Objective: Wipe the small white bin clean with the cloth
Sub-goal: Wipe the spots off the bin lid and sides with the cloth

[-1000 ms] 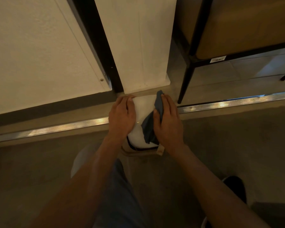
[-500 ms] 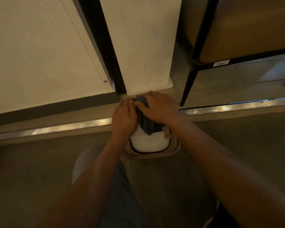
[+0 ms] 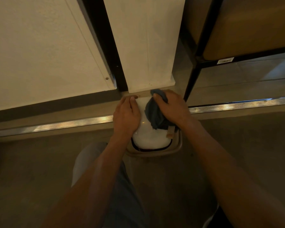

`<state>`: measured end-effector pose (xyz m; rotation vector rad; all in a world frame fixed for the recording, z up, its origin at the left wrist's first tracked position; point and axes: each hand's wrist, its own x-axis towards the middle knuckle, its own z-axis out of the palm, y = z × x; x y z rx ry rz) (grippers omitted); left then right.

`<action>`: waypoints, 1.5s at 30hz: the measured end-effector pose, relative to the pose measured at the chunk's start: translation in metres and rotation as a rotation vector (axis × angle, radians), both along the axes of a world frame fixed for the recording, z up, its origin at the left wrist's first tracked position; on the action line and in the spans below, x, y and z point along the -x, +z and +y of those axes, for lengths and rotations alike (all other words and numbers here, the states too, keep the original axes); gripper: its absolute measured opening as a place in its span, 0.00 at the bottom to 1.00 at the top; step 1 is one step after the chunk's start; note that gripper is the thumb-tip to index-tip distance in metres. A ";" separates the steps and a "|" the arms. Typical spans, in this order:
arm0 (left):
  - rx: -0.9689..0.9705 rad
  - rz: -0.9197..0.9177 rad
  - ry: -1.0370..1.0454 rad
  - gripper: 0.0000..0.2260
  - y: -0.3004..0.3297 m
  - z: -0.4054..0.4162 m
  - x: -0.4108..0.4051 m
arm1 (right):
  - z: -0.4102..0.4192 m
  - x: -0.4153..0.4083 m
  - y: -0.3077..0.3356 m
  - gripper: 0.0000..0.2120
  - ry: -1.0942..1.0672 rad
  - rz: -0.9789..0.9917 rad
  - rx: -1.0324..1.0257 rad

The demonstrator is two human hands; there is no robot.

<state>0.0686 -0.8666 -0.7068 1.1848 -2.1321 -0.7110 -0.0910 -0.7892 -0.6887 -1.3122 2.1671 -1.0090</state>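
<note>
Sitting on the floor at the frame's centre, bin: the small white bin (image 3: 150,137) shows its domed white lid from above, ringed by a dark line and a tan outer rim at 6 o'clock; its far edge lies just short of the white pillar.
Cloth: a bunched blue cloth (image 3: 155,113) lies on the lid's 1 to 3 o'clock side, one corner poking out past the fingers at 12 o'clock; a small pale tag shows at its 5 o'clock edge.
Right hand: the right hand (image 3: 172,108) lies on top of the cloth with fingers curled round it, grasping it and pressing it on the lid.
Left hand: the left hand (image 3: 126,116) rests flat on the lid's 9 o'clock side, fingers straight and together, pointing to 12 o'clock, gripping nothing.
Arms: both bare forearms run in from the lower corners, at 7 and 5 o'clock from the bin.
Leg: a knee in pale blue cloth (image 3: 122,186) sits at 6 o'clock, between the forearms.
Pillar: a white pillar (image 3: 145,46) stands at 12 o'clock, its base just beyond the bin.
Door: a white panel (image 3: 39,46) fills 10 o'clock, parted from the pillar by a black strip (image 3: 105,43).
Floor strip: a shiny metal strip (image 3: 64,125) crosses the floor from 9 to 3 o'clock, passing under the hands.
Furniture: a black-framed piece (image 3: 196,63) with a tan panel stands at 2 o'clock, its leg coming down near the right hand.
Floor: dull grey-brown floor (image 3: 31,170) around everything.
</note>
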 end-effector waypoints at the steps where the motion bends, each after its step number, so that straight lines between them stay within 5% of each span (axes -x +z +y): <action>1: -0.001 0.002 -0.003 0.17 0.000 0.000 0.000 | -0.001 0.000 -0.001 0.18 -0.067 -0.067 -0.025; 6: 0.011 0.004 0.017 0.15 0.001 -0.001 0.003 | -0.030 -0.006 0.014 0.18 -0.019 0.189 -0.227; 10: 0.052 -0.003 -0.012 0.14 -0.001 -0.001 0.000 | -0.025 -0.018 0.014 0.17 0.185 0.294 -0.079; 13: 0.034 0.002 -0.019 0.15 -0.004 0.000 0.001 | -0.003 -0.020 -0.007 0.22 0.058 0.334 0.090; 16: 0.028 0.029 -0.009 0.16 -0.003 0.002 0.002 | 0.024 -0.033 -0.027 0.23 -0.167 0.181 0.231; 21: 0.031 0.013 0.009 0.18 0.000 0.007 0.003 | 0.028 -0.044 -0.014 0.23 -0.390 -0.095 0.080; 27: -0.002 0.019 0.060 0.18 -0.001 0.018 0.010 | 0.007 0.005 0.019 0.15 -0.236 -0.315 -0.213; 33: -0.003 0.021 0.073 0.20 0.003 0.020 0.009 | 0.057 -0.029 -0.032 0.26 -0.318 -0.360 0.140; 38: -0.010 -0.002 0.091 0.17 0.004 0.020 0.011 | 0.107 -0.071 -0.062 0.25 -0.451 -0.333 0.160; 45: 0.033 -0.072 0.025 0.16 0.001 0.017 0.008 | 0.065 -0.017 -0.032 0.18 -0.346 -0.654 0.112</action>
